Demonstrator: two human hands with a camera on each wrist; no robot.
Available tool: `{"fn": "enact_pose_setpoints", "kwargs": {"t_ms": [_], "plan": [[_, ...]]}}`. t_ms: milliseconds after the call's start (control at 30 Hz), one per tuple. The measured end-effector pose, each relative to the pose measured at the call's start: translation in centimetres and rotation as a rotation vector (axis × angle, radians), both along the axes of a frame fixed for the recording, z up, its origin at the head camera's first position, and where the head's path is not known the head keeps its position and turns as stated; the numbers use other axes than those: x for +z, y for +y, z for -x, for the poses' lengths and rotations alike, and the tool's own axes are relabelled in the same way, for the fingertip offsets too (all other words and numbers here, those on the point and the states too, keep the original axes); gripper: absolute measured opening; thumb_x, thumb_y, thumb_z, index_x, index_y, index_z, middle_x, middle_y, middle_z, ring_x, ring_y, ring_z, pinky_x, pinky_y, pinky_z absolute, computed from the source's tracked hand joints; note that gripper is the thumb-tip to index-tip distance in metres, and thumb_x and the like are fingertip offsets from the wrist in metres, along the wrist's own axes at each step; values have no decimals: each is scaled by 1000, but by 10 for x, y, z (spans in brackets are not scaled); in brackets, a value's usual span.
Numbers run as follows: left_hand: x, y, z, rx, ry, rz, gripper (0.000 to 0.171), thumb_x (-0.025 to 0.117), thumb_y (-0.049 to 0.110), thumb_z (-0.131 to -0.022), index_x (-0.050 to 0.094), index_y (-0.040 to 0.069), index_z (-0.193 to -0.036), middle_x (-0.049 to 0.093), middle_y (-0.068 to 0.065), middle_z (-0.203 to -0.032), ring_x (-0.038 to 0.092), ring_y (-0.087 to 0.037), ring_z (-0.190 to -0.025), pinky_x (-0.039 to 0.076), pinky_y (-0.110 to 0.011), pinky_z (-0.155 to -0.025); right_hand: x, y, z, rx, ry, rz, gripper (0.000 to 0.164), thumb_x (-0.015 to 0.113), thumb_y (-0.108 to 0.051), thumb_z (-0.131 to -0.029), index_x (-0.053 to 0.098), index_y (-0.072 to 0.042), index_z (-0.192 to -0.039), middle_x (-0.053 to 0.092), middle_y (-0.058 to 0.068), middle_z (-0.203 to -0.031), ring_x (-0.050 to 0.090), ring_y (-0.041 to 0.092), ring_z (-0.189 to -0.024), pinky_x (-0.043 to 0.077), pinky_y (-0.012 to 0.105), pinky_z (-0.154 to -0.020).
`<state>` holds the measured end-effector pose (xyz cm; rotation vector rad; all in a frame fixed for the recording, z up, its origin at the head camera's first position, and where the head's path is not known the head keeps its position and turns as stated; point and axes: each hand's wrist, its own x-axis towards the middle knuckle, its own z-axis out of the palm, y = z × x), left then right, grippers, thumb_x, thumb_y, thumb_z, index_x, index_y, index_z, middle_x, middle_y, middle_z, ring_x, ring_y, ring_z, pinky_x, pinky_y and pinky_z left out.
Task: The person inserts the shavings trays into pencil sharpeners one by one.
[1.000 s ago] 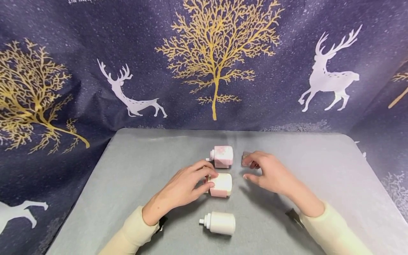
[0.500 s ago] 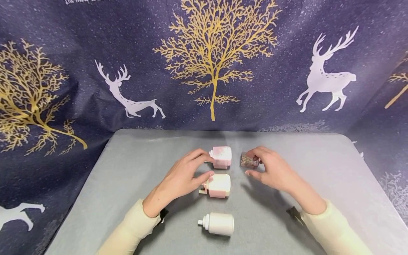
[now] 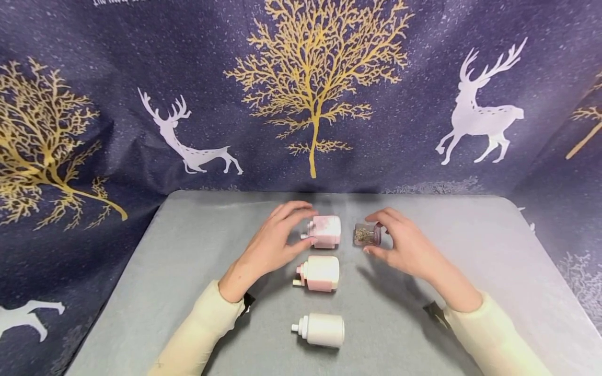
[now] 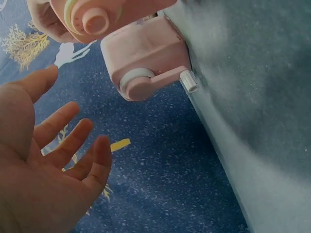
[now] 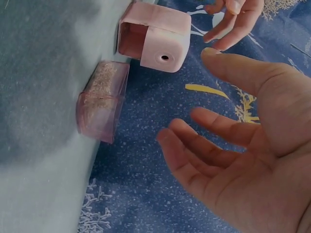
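A pink crank pencil sharpener (image 3: 326,231) lies at the back of the table; the right wrist view shows an open slot in its side. My left hand (image 3: 275,240) is spread around its crank end, and in the left wrist view the fingers stand apart from it. To its right is a clear pinkish shavings drawer (image 3: 367,235) with shavings inside. My right hand (image 3: 406,245) hovers at the drawer's right side, thumb and fingers apart; the right wrist view shows a gap between them and the drawer. A cream-and-pink crank sharpener (image 3: 322,273) sits nearer.
Closest to the person lies a white rounded object (image 3: 324,330) with a stepped neck pointing left. The grey table (image 3: 197,224) ends at the back against a dark blue cloth (image 3: 263,151) printed with trees and deer.
My left hand has left the cream-and-pink sharpener and moved away from the person to the back pink one. The right hand has drawn back slightly, uncovering more of the drawer.
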<state>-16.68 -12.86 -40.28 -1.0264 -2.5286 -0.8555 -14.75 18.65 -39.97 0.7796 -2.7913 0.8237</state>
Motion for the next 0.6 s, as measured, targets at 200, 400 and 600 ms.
{"fn": "enact_pose_setpoints", "kwargs": {"t_ms": [200,400,600], "plan": [[-4,3,9,8,-44,20,62,79,33,-86,56,19,-142,49,1,-145,45,-18,-133,38,-40,-110,-2,2,2,-26,12,-2,66,87,-27,-76,58,-5,-131,58,9,-128,59,31,-110,49,51,-95],[-8,3,11,11,-93,50,66,78,37,-87,52,20,-145,48,4,-146,44,-16,-136,38,-40,-111,-6,4,6,-40,5,-15,74,87,-28,-76,53,-2,-137,55,14,-133,54,35,-120,43,56,-103],[-13,4,14,5,-120,63,68,76,42,-88,49,21,-147,47,4,-147,43,-14,-137,37,-38,-113,-10,6,11,-34,-33,-40,85,87,-30,-75,47,-2,-144,52,16,-138,52,35,-123,41,56,-105]]}}
